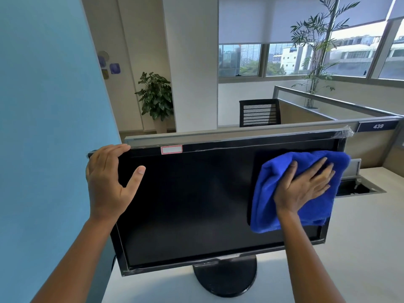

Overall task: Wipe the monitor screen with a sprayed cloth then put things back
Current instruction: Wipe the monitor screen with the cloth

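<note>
A black monitor [196, 204] stood on a round black base [225, 278] on the pale bench [360, 248], filling the middle and lower part of the frame, its dark screen switched off and tilted slightly so its right side sat higher in the picture. The left hand [109, 182] took the monitor's upper left corner: the fingers lay over the top edge and the thumb pressed on the front of the screen, so that grip was clenched on the monitor's frame. The right hand [306, 186] lay flat with fingers spread on a folded blue cloth [290, 215], pressing it against the right part of the screen near the upper right corner; that grip was released and open-palmed, holding the cloth by pressure alone. The cloth hung down past the wrist toward the lower right of the screen. A small white label with a red border [171, 149] was stuck on the top bezel, left of centre. Behind the monitor ran a grey partition [262, 130] bearing a dark number plate [378, 126] at the right. A blue wall panel [43, 106] filled the left of the frame. Farther back stood a black mesh chair [260, 112], a leafy potted plant [155, 97] and a tall thin plant [317, 51] by the windows.
</note>
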Demonstrator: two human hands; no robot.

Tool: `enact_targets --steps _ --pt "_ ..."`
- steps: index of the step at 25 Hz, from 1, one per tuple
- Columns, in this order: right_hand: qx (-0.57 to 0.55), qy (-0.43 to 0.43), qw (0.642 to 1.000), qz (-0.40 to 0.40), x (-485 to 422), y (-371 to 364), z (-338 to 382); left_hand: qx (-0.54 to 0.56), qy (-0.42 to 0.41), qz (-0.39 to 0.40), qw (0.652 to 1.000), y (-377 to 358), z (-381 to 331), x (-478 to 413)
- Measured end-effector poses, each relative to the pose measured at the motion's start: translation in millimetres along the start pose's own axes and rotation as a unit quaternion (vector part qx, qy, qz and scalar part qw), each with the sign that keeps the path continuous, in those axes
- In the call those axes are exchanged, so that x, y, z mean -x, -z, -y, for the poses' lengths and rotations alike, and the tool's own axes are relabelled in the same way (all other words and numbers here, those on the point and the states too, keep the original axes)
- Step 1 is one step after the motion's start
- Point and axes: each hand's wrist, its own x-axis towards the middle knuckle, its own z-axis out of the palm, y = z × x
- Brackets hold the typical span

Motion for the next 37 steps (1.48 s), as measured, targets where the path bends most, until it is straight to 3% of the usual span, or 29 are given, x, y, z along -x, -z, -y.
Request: enact_targets --steps 3,7,9,13,15,17,21,24,30,33,37 --pt "-0.001 0.089 0.995 0.045 43 -9 40 0.002 -0.007 -0.003 1.0 0 -4 0" --pt "0.02 0.283 0.948 0.147 145 -22 87 0.009 -0.02 -0.002 1.0 4 -4 -2" --pt "0.022 0.376 0.906 0.194 196 -26 96 0.019 -0.032 -0.011 0.999 4 -6 -2" --pt "0.088 0.576 0.78 0.228 260 -29 76 0.046 -0.026 0.014 0.999 -7 20 2" --pt "0.098 0.602 0.762 0.218 261 -30 55 0.065 -0.02 0.023 0.997 -12 39 6" --pt "0.083 0.573 0.79 0.199 250 -30 35 0.081 -0.005 0.024 0.996 -16 53 9" --pt "0.061 0.403 0.902 0.14 206 -23 -8 0.096 0.018 0.04 0.994 -19 61 12" --pt "0.066 0.301 0.945 0.111 152 -18 -44 0.102 0.02 0.044 0.994 -20 66 13" --pt "0.059 0.077 0.992 0.084 74 -1 -95 0.069 0.021 0.016 0.997 -17 44 9" --pt "0.027 -0.048 0.994 0.091 74 3 -99 0.057 0.001 -0.003 0.998 -12 15 7" --pt "0.028 -0.032 0.988 0.148 119 3 -87 -0.017 0.001 -0.019 1.0 -12 -8 11"
